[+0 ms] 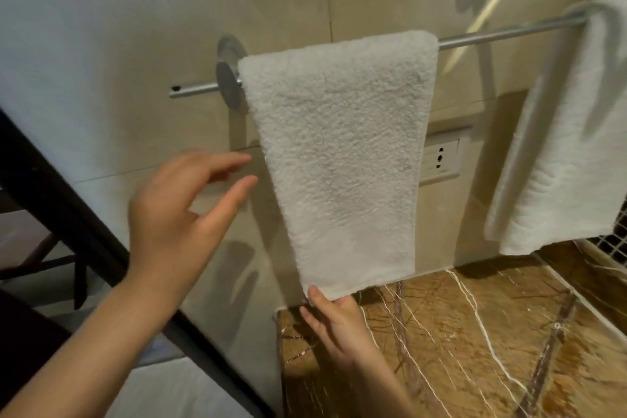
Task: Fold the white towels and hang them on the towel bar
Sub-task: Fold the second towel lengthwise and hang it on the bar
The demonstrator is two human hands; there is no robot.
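A folded white towel (pixel 339 153) hangs over the left end of the chrome towel bar (pixel 502 34), reaching down almost to the counter. My right hand (pixel 336 319) pinches its lower left corner from below. My left hand (pixel 183 214) hovers just left of the towel with fingers spread and relaxed, apart from the cloth. A second folded white towel (pixel 570 146) hangs over the bar at the right edge of the view.
The bar's round wall mount (pixel 229 78) is left of the first towel. A wall socket plate (pixel 441 159) sits between the towels. A brown veined marble counter (pixel 475 349) lies below. A dark frame (pixel 68 214) runs diagonally at the left.
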